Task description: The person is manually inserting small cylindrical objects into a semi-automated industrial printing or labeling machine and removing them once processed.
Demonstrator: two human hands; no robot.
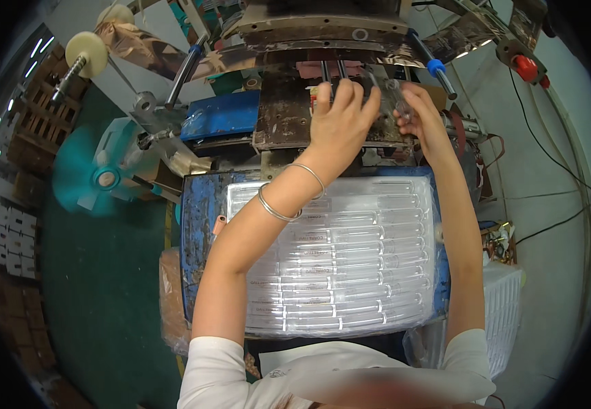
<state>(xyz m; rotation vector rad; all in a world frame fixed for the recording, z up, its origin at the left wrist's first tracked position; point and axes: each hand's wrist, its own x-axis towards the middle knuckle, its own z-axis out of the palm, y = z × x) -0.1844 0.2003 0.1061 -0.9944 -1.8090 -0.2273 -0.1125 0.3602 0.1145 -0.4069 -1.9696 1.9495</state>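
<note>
Head view: left hand [339, 116] palm down over the dark plate [285, 119] of a machine, fingers spread — cannot tell whether anything is gripped beneath them; right hand [426, 119] just beside it, thumb and fingers closed around clear plastic [399, 102] at the plate's right side. Nearer the body than both hands, rows of clear tubes [356, 259] fill a tray [232, 198] — blue board [222, 116] left of the left hand, teal fan [108, 178] farther left.
</note>
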